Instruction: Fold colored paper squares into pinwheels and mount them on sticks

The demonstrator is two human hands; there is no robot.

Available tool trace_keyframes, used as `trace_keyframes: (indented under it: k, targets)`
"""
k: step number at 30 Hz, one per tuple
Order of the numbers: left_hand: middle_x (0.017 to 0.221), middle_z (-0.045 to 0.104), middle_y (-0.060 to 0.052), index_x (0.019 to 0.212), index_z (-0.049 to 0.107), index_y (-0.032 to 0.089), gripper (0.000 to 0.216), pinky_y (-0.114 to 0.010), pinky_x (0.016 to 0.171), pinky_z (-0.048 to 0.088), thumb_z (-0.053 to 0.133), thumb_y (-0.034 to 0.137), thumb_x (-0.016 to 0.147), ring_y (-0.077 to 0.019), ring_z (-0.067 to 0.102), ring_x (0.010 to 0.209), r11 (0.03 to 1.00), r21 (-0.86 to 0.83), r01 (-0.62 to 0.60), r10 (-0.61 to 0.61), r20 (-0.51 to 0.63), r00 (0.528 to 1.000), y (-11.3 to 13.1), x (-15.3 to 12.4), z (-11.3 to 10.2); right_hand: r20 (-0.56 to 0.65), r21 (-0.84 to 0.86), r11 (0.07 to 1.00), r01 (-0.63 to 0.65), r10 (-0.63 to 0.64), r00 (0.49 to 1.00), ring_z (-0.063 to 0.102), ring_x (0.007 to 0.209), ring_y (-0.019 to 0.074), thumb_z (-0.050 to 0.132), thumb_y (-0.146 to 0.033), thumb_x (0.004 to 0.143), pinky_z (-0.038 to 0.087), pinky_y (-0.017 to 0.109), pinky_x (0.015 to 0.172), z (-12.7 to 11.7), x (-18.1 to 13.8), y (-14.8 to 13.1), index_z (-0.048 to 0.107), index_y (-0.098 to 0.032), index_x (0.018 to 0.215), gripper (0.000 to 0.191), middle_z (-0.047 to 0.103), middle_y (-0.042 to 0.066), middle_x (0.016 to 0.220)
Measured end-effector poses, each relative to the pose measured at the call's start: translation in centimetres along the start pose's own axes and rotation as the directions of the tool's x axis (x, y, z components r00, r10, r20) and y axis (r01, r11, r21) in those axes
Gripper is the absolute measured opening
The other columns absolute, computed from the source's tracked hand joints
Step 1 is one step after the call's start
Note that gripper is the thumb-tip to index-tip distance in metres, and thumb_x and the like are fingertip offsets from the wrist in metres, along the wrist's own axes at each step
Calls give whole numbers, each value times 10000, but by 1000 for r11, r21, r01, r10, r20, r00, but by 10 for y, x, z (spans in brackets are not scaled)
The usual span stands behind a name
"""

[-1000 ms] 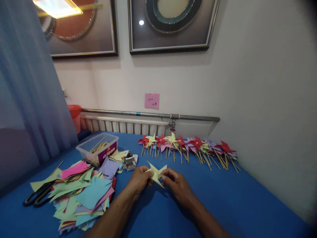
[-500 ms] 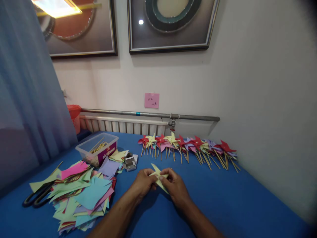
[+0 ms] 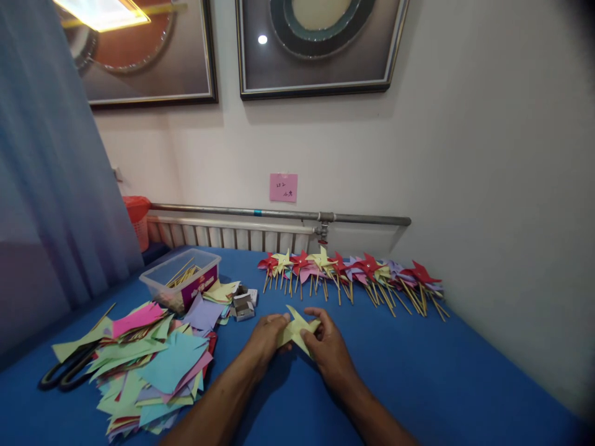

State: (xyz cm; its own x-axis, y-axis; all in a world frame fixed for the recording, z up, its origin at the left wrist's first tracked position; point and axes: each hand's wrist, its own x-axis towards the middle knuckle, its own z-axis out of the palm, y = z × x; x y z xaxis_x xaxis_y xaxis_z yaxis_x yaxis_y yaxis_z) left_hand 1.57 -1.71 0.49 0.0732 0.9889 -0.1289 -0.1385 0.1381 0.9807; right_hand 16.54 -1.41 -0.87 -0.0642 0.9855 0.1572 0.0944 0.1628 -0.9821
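A pale yellow paper pinwheel [image 3: 296, 330] is held up between both hands above the blue table. My left hand [image 3: 269, 337] is closed on its left blade, with the thumb on top. My right hand [image 3: 328, 344] pinches its right side between thumb and fingers. Whether a pin is at its centre I cannot make out. Left of my hands are a small opened grey box [image 3: 243, 306] and a lilac paper sheet [image 3: 203, 313].
A row of finished pinwheels on sticks [image 3: 368, 265] lies along the back. At left are a clear tub [image 3: 204, 286] with sticks, a heap of cut coloured paper [image 3: 170, 365] and black-handled scissors [image 3: 69, 371]. A metal pipe [image 3: 279, 214] runs along the wall.
The pinwheel's blades look more spread and turned. My right fingers have lifted and parted slightly, and my left hand has shifted a little to the left.
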Motion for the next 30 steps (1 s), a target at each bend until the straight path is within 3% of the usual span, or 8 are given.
trace_keyframes:
  k: [5, 12, 22, 30]
  targets:
    - [563, 595, 3, 650, 611, 178, 318, -249, 546, 389, 756, 457, 609, -116, 493, 516, 999, 50, 12, -10, -37, 999, -2, 1, -3, 37, 12, 1000, -17, 17, 999, 539, 585, 163, 628, -312, 721, 431, 282, 556, 0, 2, 5, 543, -208, 1170, 469, 575, -43, 708]
    - [512, 582, 3, 686, 643, 136, 458, -238, 506, 317, 777, 564, 592, -93, 449, 448, 996, 69, -53, 59, -93, 994, -16, 9, -2, 14, 3, 1000, -19, 19, 1000, 546, 587, 166, 640, -329, 704, 435, 287, 559, 2, 2, 6, 557, -202, 1144, 465, 586, -40, 706]
    - [541, 597, -2, 696, 674, 130, 466, -239, 511, 329, 776, 572, 590, -98, 468, 476, 996, 68, -49, 58, -130, 990, -24, 15, -2, 5, 4, 1000, -25, 25, 1000, 570, 586, 174, 646, -328, 713, 441, 286, 552, 2, 3, 7, 565, -215, 1121, 431, 591, -39, 702]
    - [573, 613, -7, 617, 615, 166, 386, -247, 531, 396, 790, 510, 612, -120, 513, 507, 1000, 11, 17, -17, -70, 997, -7, 3, 0, 14, -21, 1000, -10, 10, 1000, 554, 579, 171, 643, -323, 705, 439, 287, 555, 0, 4, 8, 575, -204, 1117, 434, 587, -42, 686]
